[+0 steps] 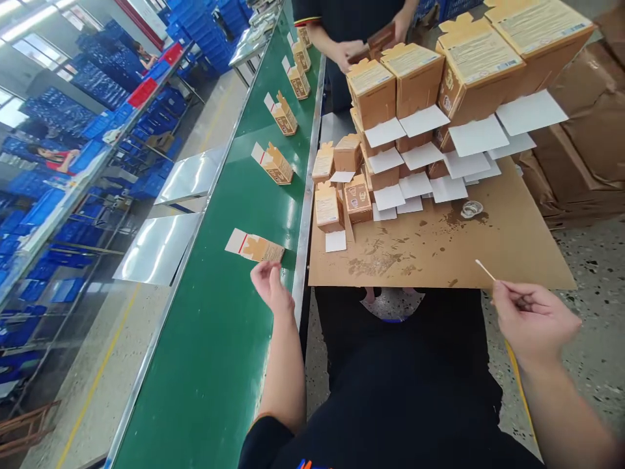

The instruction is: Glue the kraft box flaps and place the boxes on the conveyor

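Note:
My right hand [537, 319] pinches a thin cotton swab [485, 268] by one end, its pale tip pointing up and left, beyond the right part of the cardboard sheet. Over the green conveyor belt [209, 365], my left hand [273, 286] has its fingers curled at the near edge of a small brown cardboard box [263, 249]. This box has a raised white flap with a red line; my fingers hide its near side. A clear round dish [471, 209] sits on a wet patch of the cardboard sheet [430, 260].
Stacked brown boxes [481, 52] with white flaps stand on the sheet's far side. More boxes [273, 163] line the belt ahead. Across the sheet, a co-worker's hands [344, 55] hold a brown carton piece. Metal plates [156, 247] flank the belt's left edge.

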Available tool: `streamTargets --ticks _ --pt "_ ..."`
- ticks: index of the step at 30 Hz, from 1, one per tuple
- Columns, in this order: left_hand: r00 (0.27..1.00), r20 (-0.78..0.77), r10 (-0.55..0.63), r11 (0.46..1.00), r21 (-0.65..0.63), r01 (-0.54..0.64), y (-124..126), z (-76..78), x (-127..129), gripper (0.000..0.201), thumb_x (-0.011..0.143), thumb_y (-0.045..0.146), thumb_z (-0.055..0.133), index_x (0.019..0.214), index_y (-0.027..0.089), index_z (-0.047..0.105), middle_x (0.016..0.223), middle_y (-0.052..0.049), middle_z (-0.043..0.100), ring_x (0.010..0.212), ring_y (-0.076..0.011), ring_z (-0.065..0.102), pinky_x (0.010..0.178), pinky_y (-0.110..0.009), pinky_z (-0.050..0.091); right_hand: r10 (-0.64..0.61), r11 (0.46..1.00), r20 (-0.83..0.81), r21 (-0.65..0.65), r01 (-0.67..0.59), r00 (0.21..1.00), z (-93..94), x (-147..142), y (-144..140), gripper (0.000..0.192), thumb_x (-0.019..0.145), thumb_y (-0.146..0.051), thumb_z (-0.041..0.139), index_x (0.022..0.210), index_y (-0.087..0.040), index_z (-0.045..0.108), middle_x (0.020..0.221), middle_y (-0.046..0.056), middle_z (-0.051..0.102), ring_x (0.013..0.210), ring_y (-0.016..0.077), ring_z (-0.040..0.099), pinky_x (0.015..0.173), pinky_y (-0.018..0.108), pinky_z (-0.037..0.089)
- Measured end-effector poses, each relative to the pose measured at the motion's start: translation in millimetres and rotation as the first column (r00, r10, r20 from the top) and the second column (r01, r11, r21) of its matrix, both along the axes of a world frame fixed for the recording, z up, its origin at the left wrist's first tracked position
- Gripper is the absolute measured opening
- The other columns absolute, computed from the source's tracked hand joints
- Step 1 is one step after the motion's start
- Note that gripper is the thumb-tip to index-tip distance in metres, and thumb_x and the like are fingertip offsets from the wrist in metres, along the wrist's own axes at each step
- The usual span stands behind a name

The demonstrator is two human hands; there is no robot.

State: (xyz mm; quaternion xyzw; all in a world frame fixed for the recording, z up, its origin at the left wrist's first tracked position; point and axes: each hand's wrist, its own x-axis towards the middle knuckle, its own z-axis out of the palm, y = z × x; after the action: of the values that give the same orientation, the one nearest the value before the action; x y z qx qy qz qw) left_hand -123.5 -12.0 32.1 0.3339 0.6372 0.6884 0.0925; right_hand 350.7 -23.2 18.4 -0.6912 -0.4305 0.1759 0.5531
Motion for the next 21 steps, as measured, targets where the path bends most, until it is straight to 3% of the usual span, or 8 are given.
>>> streamTargets --ticks 2,6,8,10,12,13,18,21 --pt "0.975 0.155 -0.157 0.983 -0.067 0.169 47.0 9.7 14.2 0.032 0.094 0.040 0.077 0.119 0.025 0.064 0.108 -0.005 0.068 0.103 -0.0209 0.074 0.102 -0.040 0.061 0.007 1.000 0.010 0.021 -0.007 1.000 2.5 1.5 3.4 0.056 0.076 -0.074 0.092 0.076 -0.020 0.077 0.060 0.004 0.067 0.049 0.0165 0.062 0.049 0.031 0.054" --pt "0.895 0.350 -0.276 0.880 -0.281 0.382 154.4 25.7 37.4 0.043 0.096 0.052 0.083 0.124 0.022 0.070 0.113 -0.010 0.075 0.108 -0.0248 0.077 0.101 -0.040 0.063 0.073 0.994 0.010 0.084 -0.074 0.997 9.0 -10.2 10.3 0.048 0.080 -0.066 0.092 0.078 -0.020 0.078 0.062 0.004 0.068 0.051 0.0166 0.063 0.052 0.031 0.058" --pt "0.877 0.381 -0.294 0.792 -0.417 0.446 190.1 28.5 47.1 0.051 0.090 0.052 0.092 0.123 0.018 0.074 0.117 -0.014 0.079 0.116 -0.0306 0.078 0.107 -0.045 0.063 0.089 0.990 0.023 0.107 -0.091 0.996 10.2 -15.6 11.3 0.043 0.084 -0.062 0.090 0.079 -0.020 0.078 0.063 0.004 0.069 0.052 0.0169 0.063 0.054 0.032 0.058" --pt "0.864 0.392 -0.316 0.702 -0.516 0.491 205.1 27.0 54.8 0.052 0.082 0.044 0.100 0.119 0.015 0.078 0.123 -0.018 0.082 0.124 -0.0365 0.078 0.115 -0.051 0.060 0.091 0.989 0.043 0.117 -0.095 0.995 10.2 -15.6 13.0 0.040 0.088 -0.059 0.087 0.081 -0.021 0.078 0.065 0.004 0.069 0.054 0.0173 0.063 0.055 0.032 0.057" --pt "0.843 0.397 -0.364 0.652 -0.538 0.535 199.7 21.3 59.1 0.050 0.079 0.037 0.101 0.119 0.015 0.080 0.128 -0.020 0.083 0.129 -0.0395 0.077 0.121 -0.055 0.058 0.088 0.991 0.071 0.097 -0.095 0.994 11.5 -8.5 18.5 0.037 0.092 -0.057 0.084 0.083 -0.022 0.078 0.066 0.004 0.069 0.056 0.0173 0.063 0.058 0.033 0.056" --pt "0.830 0.396 -0.392 0.657 -0.511 0.554 190.6 17.2 59.6 0.050 0.081 0.036 0.100 0.122 0.016 0.081 0.130 -0.019 0.083 0.131 -0.0393 0.078 0.123 -0.055 0.057 0.087 0.993 0.091 0.073 -0.093 0.992 13.7 -2.6 23.6 0.034 0.093 -0.054 0.082 0.084 -0.022 0.078 0.067 0.003 0.069 0.058 0.0170 0.063 0.059 0.032 0.055" --pt "0.806 0.406 -0.430 0.809 -0.222 0.544 114.8 -2.2 46.3 0.067 0.092 0.047 0.088 0.152 0.027 0.067 0.154 -0.012 0.076 0.142 -0.0332 0.075 0.120 -0.052 0.063 0.149 0.979 0.305 -0.177 -0.098 0.941 44.0 32.7 76.9 0.006 0.087 -0.018 0.082 0.083 -0.018 0.078 0.070 0.002 0.071 0.064 0.0129 0.061 0.069 0.028 0.048" --pt "0.718 0.490 -0.494 0.775 -0.126 0.619 78.3 -5.7 39.4 0.068 0.089 0.045 0.087 0.152 0.029 0.067 0.163 -0.011 0.071 0.153 -0.0372 0.067 0.122 -0.055 0.063 0.340 0.919 0.392 -0.332 -0.214 0.855 62.0 41.3 122.6 0.012 0.086 -0.008 0.080 0.077 -0.016 0.076 0.068 0.001 0.071 0.061 0.0104 0.054 0.064 0.027 0.037"
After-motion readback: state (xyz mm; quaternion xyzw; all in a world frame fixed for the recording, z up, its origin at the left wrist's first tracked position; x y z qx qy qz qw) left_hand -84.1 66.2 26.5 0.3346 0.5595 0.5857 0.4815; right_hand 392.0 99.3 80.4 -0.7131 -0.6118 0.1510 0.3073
